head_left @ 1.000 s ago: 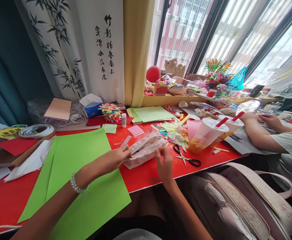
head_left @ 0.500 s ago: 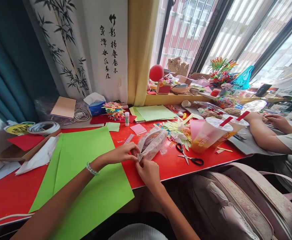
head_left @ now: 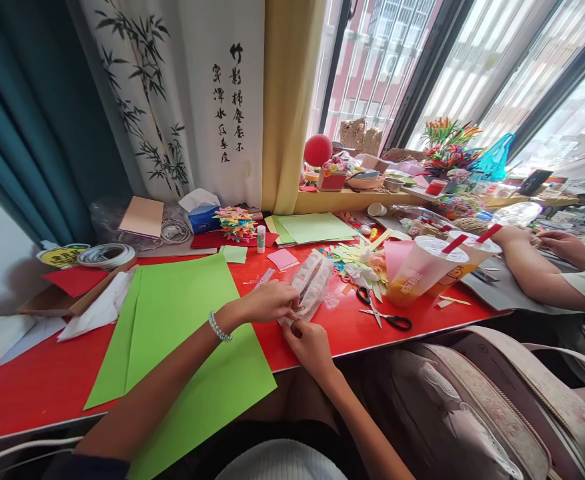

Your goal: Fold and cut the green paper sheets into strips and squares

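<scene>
One pale patterned pouch lies on the red worktop, long axis running away and slightly right from its near end, pinched by the fingers of left hand and right hand alike.

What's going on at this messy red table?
Someone is handling a pale pouch on the red table. Their left hand and right hand are together, pinching its near end. Open scissors lie to the pouch's right, and a big green sheet lies to its left. Another person sits farther right.
</scene>
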Demonstrator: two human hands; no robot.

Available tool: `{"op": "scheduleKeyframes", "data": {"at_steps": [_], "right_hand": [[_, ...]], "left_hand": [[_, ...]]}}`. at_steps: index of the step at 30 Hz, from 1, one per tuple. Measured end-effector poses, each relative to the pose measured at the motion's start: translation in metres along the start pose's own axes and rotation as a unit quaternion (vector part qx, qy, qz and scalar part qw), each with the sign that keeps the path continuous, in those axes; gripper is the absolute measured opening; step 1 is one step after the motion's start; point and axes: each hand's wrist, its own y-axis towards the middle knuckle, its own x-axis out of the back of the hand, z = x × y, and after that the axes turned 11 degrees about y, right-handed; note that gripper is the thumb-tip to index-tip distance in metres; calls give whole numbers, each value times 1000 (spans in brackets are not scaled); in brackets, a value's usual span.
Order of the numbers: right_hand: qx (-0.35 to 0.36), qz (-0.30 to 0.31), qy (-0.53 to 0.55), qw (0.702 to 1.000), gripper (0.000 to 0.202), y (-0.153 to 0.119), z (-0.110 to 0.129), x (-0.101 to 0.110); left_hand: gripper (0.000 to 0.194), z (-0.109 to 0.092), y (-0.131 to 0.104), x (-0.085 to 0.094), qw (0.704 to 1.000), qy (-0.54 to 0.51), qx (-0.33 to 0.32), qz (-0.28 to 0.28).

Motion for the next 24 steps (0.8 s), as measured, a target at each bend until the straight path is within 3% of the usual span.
{"op": "scheduleKeyframes", "data": {"at_steps": [5, 9, 13, 16, 18, 21, 24], "right_hand": [[25, -38, 50, 998, 45, 1, -1, 9], [66, -50, 72, 994, 43, -15, 8, 18], [180, -62, 89, 978, 37, -38, 21, 36], [230, -90, 77, 966, 35, -49, 23, 58], [239, -110, 47, 964, 33, -53, 19, 74], [180, -181, 6, 967, 33, -55, 9, 95], [111, -253, 20, 961, 29, -50, 11, 106]], "left_hand": [[16, -15, 5, -6, 984, -123, 36, -122], [14, -11, 27, 1, 927, -238, 166, -237], [19, 18, 59, 15, 895, -262, 237, -273], [23, 25, 73, 28, 887, -281, 241, -277], [24, 14, 75, 43, 871, -317, 220, -302], [28, -19, 70, 75, 821, -419, 157, -353], [28, -60, 60, 105, 830, -398, 79, -382]]}}
